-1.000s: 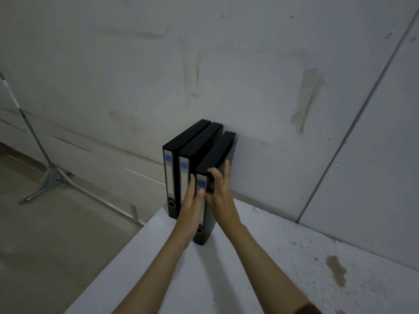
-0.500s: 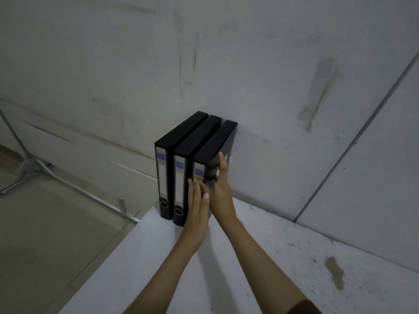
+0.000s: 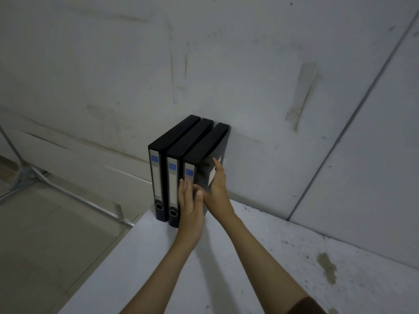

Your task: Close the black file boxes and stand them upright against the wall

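Three black file boxes [image 3: 181, 168] stood upright side by side at the far left corner of the table [image 3: 249, 268], their backs against the wall [image 3: 226, 64] and all three closed, so nothing inside them could be seen. Each spine faced you with a pale label and a small blue patch near its top; the left and middle spines also showed a round finger hole near the bottom. The rightmost box [image 3: 205, 150] touched the middle one.

Your left hand [image 3: 190, 207] lay flat, fingers straight and together, pressed against the lower spine of the rightmost box and hiding its bottom. Your right hand [image 3: 217, 191] was flat too, its palm against that box's right side panel, the index finger pointing up along it. Neither grip was clenched; both were released and open, pushing rather than grasping. Both forearms reached forward over the table.

The table ahead of your arms carried dark stains [image 3: 326, 266] on the right. To the left, beyond the table edge, metal stand legs [image 3: 25, 177] rested on the floor [image 3: 45, 245], well apart from the boxes.
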